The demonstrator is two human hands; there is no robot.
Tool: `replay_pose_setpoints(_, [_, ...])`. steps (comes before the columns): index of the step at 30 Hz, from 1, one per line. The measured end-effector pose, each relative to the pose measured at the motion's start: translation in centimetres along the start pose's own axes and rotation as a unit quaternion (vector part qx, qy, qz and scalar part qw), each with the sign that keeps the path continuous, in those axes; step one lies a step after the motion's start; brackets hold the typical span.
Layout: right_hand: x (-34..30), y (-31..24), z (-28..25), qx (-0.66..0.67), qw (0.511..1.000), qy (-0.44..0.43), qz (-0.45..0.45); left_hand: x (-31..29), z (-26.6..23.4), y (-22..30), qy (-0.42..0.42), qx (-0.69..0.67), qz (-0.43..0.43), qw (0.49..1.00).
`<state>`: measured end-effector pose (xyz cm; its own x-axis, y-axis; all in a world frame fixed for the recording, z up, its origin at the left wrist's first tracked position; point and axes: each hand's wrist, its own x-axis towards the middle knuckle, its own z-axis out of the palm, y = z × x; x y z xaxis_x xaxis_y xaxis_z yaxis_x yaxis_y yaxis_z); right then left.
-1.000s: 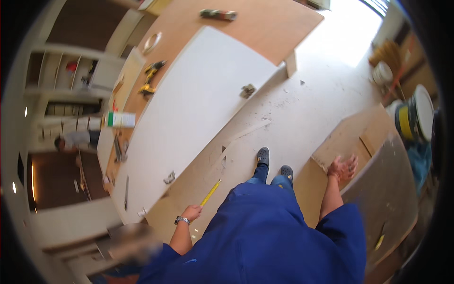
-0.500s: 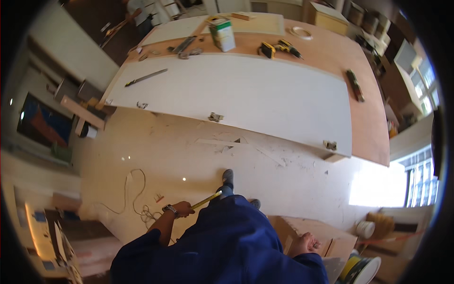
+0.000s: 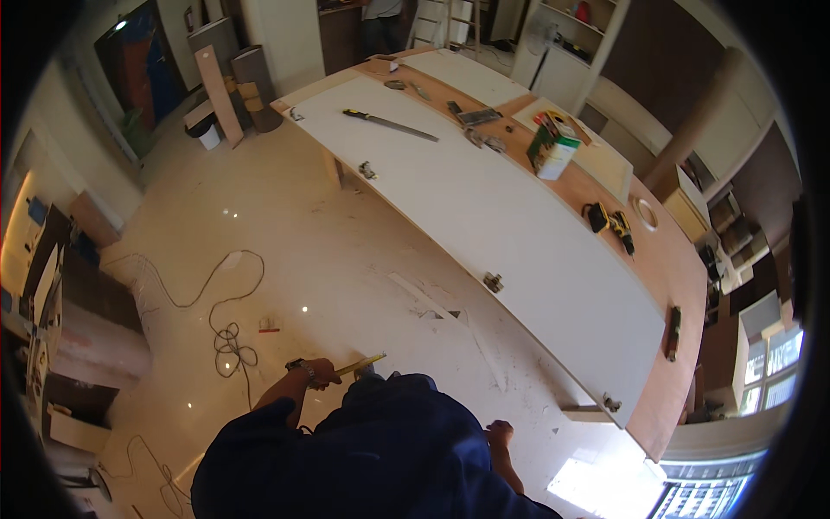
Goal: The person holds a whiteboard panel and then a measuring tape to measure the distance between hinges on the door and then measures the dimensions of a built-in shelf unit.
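Observation:
My left hand (image 3: 325,374), with a watch on its wrist, is closed around a yellow tape measure (image 3: 363,363) whose strip points to the right, low over the floor. My right hand (image 3: 499,433) hangs at my right side with its fingers curled in, and I see nothing in it. In front of me a long white door panel (image 3: 467,199) lies on a large wooden work surface (image 3: 670,398). Metal hinges (image 3: 493,281) sit along its near edge. On the panel rests a long flat-bladed tool with a black and yellow handle (image 3: 393,124).
A cordless drill (image 3: 610,227), a tape roll (image 3: 645,214), a green and white can (image 3: 554,149) and a dark narrow tool (image 3: 673,334) lie beyond the panel. A cable (image 3: 229,342) loops over the floor at left. Another person (image 3: 381,22) stands at the far side near a ladder (image 3: 445,24).
My view has turned left, so the panel now slants away to the upper left. My left hand still holds the tape measure. My right hand has come forward beside my body.

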<state>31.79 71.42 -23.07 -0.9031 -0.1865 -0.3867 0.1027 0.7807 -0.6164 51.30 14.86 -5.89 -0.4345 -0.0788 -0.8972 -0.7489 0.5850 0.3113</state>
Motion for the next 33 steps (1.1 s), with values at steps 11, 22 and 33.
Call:
replay_pose_setpoints(11, [11.2,-31.2,11.5,-0.111,0.979,-0.154,-0.078,-1.0,-4.0,-14.9,0.114,-0.217,-0.076,0.966])
replay_pose_setpoints(22, [20.3,-36.6,18.6,-0.434,0.711,-0.324,-0.449,0.5,2.4,-20.9,0.149,-0.325,-0.215,0.909])
replay_pose_setpoints(33, [32.2,-58.6,31.9,-0.294,0.624,-0.42,-0.59,4.0,-7.2,-14.2,0.273,-0.315,-0.189,0.889])
